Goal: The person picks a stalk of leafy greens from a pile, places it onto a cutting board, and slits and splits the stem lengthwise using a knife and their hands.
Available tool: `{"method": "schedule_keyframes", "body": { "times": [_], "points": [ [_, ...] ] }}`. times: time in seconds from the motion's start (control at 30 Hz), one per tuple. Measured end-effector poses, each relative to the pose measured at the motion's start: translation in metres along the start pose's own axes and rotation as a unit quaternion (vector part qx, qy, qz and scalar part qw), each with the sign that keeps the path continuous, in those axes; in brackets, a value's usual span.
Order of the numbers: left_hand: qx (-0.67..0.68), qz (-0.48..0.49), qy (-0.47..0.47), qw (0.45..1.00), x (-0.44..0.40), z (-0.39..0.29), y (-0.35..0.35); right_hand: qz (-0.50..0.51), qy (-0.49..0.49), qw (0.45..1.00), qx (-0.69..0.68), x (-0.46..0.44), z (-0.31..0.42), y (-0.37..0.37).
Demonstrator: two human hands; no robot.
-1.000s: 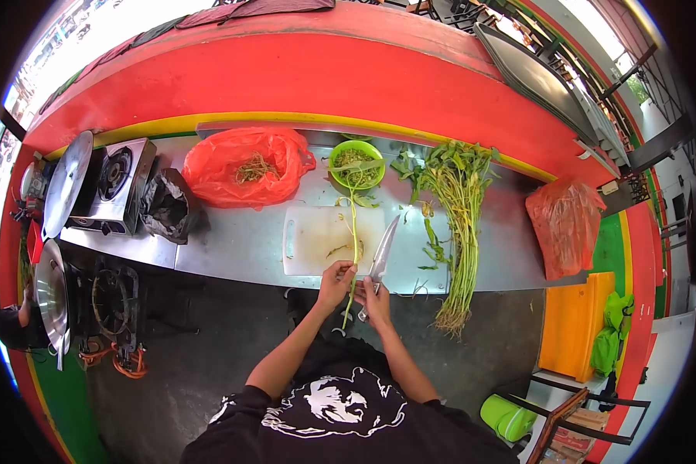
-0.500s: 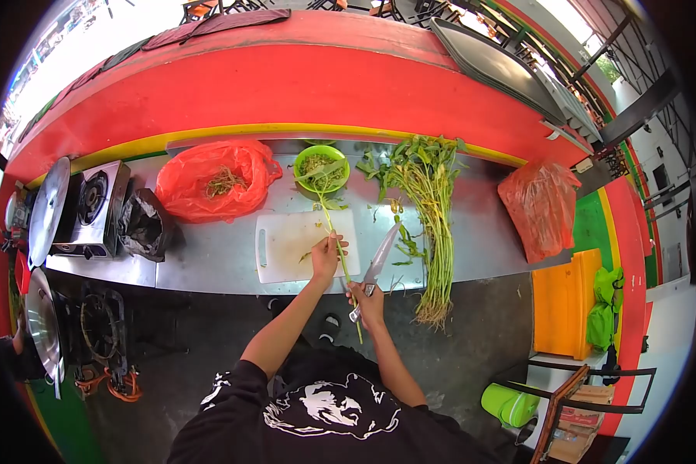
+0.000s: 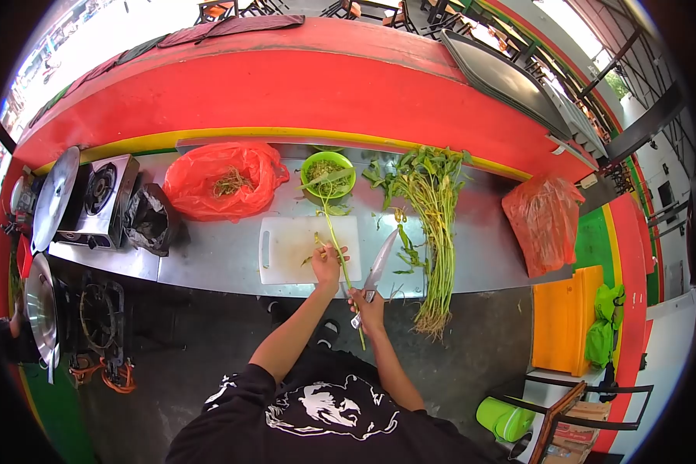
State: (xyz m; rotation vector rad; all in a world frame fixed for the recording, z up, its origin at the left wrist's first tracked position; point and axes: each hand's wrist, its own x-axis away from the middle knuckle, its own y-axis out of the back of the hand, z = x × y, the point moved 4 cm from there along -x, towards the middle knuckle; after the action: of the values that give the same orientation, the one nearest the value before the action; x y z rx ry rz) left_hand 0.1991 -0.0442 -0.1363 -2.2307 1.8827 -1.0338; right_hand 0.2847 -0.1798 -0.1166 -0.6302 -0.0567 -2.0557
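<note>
My left hand [image 3: 326, 265] is closed around a long green leafy stem [image 3: 343, 259], over the lower right of the white cutting board [image 3: 282, 251]. My right hand [image 3: 368, 309] grips a knife [image 3: 380, 261], its broad blade pointing up and away from me. The stem's lower end passes by the right hand; whether those fingers also pinch it I cannot tell. The stem's leafy top reaches the green bowl [image 3: 352, 182], which contains cut greens. To the right lies a bunch of leafy stems [image 3: 439, 232], roots hanging over the table's front edge.
Left on the metal table [image 3: 216, 259] are an open red plastic bag [image 3: 189, 189] with plant scraps, a black bag [image 3: 148, 220] and a stove [image 3: 100, 197]. Another red bag [image 3: 543, 224] stands at the right end. A red wall [image 3: 286, 89] runs behind. Loose leaves [image 3: 410, 251] lie near the knife.
The view has shifted slightly. My left hand has moved a little down along the stem, toward me; the right hand still holds the knife in nearly the same place.
</note>
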Motion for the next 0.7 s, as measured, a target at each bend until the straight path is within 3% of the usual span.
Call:
{"method": "schedule_keyframes", "body": {
  "times": [0.13, 0.2, 0.27, 0.33, 0.4, 0.47, 0.5, 0.57, 0.7],
  "points": [
    [-0.043, -0.089, 0.012, 0.995, -0.033, 0.028, 0.041, -0.002, 0.027, 0.999, 0.037, -0.002, 0.004, 0.007],
    [-0.255, -0.092, 0.039, 0.962, -0.039, 0.018, 0.055, -0.009, 0.037, 0.998, 0.057, -0.002, 0.006, 0.009],
    [-0.254, -0.091, 0.056, 0.961, -0.036, 0.011, 0.052, 0.003, 0.042, 0.997, 0.065, 0.001, 0.007, 0.01],
    [-0.343, -0.237, 0.076, 0.906, -0.014, -0.012, 0.044, 0.01, 0.051, 0.996, 0.069, 0.002, 0.001, 0.012],
    [-0.344, -0.224, 0.041, 0.911, -0.008, -0.024, 0.039, 0.012, 0.046, 0.996, 0.081, 0.003, -0.004, 0.013],
    [-0.219, -0.091, 0.009, 0.971, -0.011, -0.029, 0.031, 0.023, 0.041, 0.996, 0.081, 0.003, -0.01, 0.014],
    [-0.22, -0.092, 0.009, 0.971, -0.019, -0.024, 0.033, 0.03, 0.042, 0.995, 0.089, 0.003, -0.011, 0.014],
    [-0.253, -0.083, -0.076, 0.961, -0.042, -0.017, 0.034, 0.038, 0.039, 0.993, 0.107, 0.002, -0.016, 0.016],
    [-0.276, -0.048, -0.1, 0.955, -0.058, -0.023, 0.034, 0.05, 0.055, 0.991, 0.115, 0.006, -0.012, 0.015]
  ]
}}
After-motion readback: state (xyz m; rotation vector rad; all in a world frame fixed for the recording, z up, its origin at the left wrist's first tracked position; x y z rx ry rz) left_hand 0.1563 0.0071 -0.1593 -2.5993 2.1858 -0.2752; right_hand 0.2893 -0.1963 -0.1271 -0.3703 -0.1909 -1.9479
